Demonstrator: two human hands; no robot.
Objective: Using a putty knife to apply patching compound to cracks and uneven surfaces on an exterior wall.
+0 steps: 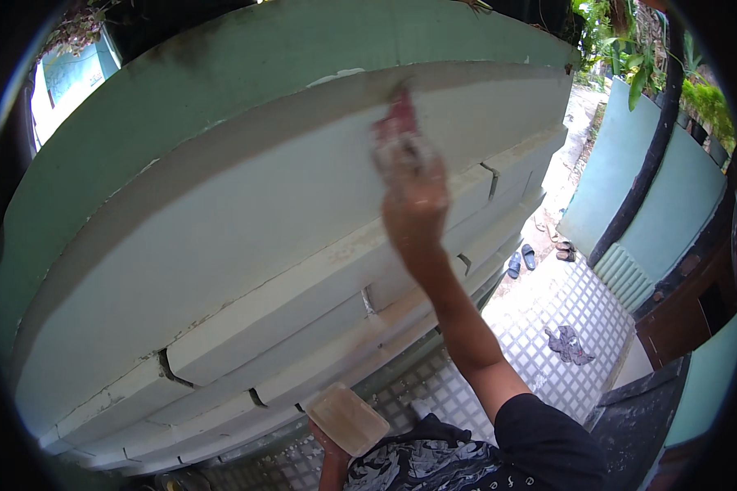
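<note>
At upper centre the right hand [415, 190] grips a red-handled scraper [397, 131] (blurred, perhaps a brush) with fingers curled tight; better kept flat against the pale wall [246, 237], while the left hand [329, 446] cradles a tan block [348, 419] low.

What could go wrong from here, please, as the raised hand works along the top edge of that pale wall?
The right hand works a red-handled tool at full stretch on the wall, so it may slip or leave an uneven patch. The left hand balances a flat board low down; it could tip. Drips could land on the patterned floor tiles.
</note>
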